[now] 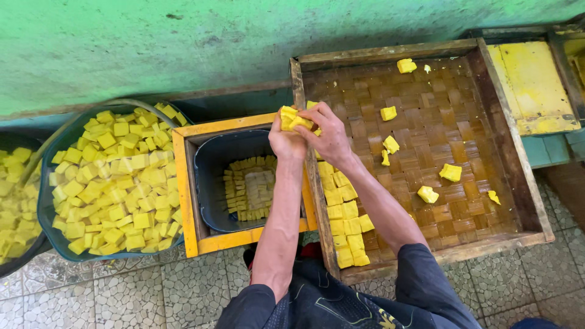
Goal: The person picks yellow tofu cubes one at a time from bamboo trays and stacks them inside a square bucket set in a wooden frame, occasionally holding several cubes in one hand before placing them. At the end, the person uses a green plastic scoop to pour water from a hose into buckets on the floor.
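Yellow tofu squares, soft and likely crumbly, sat stacked between both hands above the dark plastic bucket; left hand and right hand clasped them flat-sided, which seemed the safest hold.
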Available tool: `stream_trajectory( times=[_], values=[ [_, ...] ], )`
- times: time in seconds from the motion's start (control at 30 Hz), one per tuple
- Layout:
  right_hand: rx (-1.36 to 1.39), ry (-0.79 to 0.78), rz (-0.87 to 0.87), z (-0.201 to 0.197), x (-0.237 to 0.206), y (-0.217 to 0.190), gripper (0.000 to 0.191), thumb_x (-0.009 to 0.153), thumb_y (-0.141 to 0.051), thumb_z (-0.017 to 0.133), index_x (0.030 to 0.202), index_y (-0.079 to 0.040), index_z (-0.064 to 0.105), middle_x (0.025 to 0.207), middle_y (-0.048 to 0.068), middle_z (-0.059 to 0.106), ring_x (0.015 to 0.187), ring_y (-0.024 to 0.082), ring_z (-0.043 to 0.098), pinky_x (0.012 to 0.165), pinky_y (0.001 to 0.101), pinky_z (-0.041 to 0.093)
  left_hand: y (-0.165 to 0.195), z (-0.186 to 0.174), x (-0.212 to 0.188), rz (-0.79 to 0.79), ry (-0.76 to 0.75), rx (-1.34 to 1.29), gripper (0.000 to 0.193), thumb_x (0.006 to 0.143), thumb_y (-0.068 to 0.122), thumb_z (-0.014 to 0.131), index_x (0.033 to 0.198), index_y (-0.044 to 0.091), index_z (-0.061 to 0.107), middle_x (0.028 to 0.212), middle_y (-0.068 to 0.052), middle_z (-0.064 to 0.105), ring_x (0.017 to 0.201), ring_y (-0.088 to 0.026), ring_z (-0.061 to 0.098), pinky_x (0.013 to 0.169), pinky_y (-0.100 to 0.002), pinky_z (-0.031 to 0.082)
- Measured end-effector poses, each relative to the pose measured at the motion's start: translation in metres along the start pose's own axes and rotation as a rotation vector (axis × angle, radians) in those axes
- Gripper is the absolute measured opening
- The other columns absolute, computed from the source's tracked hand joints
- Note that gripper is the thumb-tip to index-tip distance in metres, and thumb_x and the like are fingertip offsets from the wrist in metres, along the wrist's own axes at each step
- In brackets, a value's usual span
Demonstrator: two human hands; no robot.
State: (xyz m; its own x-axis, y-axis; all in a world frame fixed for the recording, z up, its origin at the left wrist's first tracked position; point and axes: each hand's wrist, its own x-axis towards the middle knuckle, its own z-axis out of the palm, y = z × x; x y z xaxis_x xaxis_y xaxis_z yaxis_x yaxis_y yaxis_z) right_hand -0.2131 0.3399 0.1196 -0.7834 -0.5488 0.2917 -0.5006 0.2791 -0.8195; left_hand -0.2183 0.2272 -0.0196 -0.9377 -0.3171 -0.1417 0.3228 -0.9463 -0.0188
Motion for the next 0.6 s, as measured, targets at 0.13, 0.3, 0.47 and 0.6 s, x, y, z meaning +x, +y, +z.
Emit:
stream_trajectory(
  times=[0.13,0.3,0.47,0.6],
  values=[
    [-0.239,0.019,-0.167,-0.002,0.020,0.037,0.029,0.094,-0.028,0.075,0.117,-0.009,0.074,0.112,0.006,0.063,0.107,0.026,0.063,0.089,0.0386,0.053,-0.001,0.014,-0.024,0.041,0.196,0.007,0.048,0.107,0.044,0.039,0.119,0.003,0.061,0.113,-0.013,0.067,0.106,-0.029,0.063,0.096,-0.047,0.052],
    [-0.630,0.011,-0.198,-0.011,0.046,0.106,0.027,0.088,-0.023,0.078,0.110,-0.008,0.076,0.114,0.011,0.065,0.102,0.037,0.059,0.082,0.0457,0.045,0.013,0.026,-0.053,-0.006,0.193,-0.058,0.055,0.102,0.045,0.038,0.123,-0.002,0.059,0.115,-0.020,0.066,0.103,-0.035,0.066,0.092,-0.048,0.057],
    [-0.311,-0.067,-0.018,-0.005,0.039,0.137,0.031,0.087,-0.018,0.074,0.114,-0.006,0.065,0.115,0.009,0.064,0.112,0.031,0.059,0.098,0.0451,0.047,0.028,0.003,-0.053,0.036,0.116,-0.039,0.044,0.107,0.032,0.040,0.130,-0.001,0.059,0.123,-0.018,0.069,0.106,-0.034,0.068,0.084,-0.042,0.055],
    [0.015,-0.186,0.298,-0.012,0.034,0.138,0.031,0.091,-0.018,0.070,0.118,-0.007,0.060,0.109,0.013,0.064,0.103,0.033,0.059,0.095,0.0478,0.051,0.034,-0.019,-0.043,0.019,0.136,0.018,0.039,0.108,0.028,0.045,0.129,-0.001,0.060,0.121,-0.016,0.070,0.101,-0.033,0.067,0.077,-0.040,0.053]
  ],
)
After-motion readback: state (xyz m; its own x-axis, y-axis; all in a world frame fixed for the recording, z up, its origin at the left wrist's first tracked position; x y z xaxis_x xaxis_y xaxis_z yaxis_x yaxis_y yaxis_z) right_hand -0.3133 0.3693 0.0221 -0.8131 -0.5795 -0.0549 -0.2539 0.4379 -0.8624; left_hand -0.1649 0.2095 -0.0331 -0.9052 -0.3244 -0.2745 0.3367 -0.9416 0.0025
